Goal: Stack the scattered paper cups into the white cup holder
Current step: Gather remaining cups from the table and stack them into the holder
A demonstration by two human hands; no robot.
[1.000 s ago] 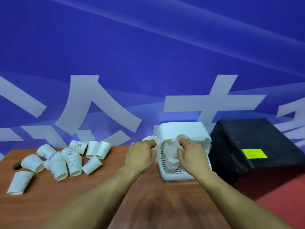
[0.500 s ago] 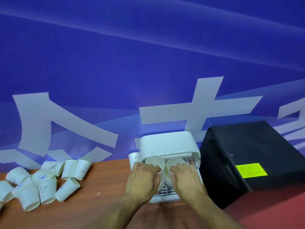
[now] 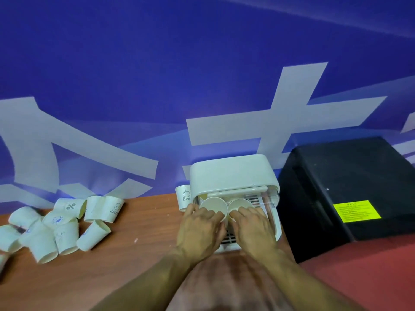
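On the brown table (image 3: 125,261), against a blue wall (image 3: 157,63) with pale lettering, stands the white holder (image 3: 231,173), its domed lid raised above an open front. Two cups sit side by side in that opening, mouths up: the left cup (image 3: 213,206) and the right cup (image 3: 241,205), rims just beside each other. The left hand (image 3: 199,230) curls round the near side of the left cup, fingers (image 3: 208,215) bent against its wall; the right hand (image 3: 253,227) wraps the right cup the same way, fingers closed on its near wall. Both forearms come in from the lower edge. Beneath the hands the holder's slotted tray (image 3: 229,237) shows (what lies lower in the stacks is hidden by the hands).

One more cup (image 3: 184,198) with a small printed face stands upright just left of the holder, touching or nearly touching its side. Well to the left lies a loose pile of cups (image 3: 58,227), most tipped on their sides, some upside down, several bearing blue prints.

A black box (image 3: 350,189) with a yellow label (image 3: 356,211) sits just right of the holder, on a red surface (image 3: 370,277).
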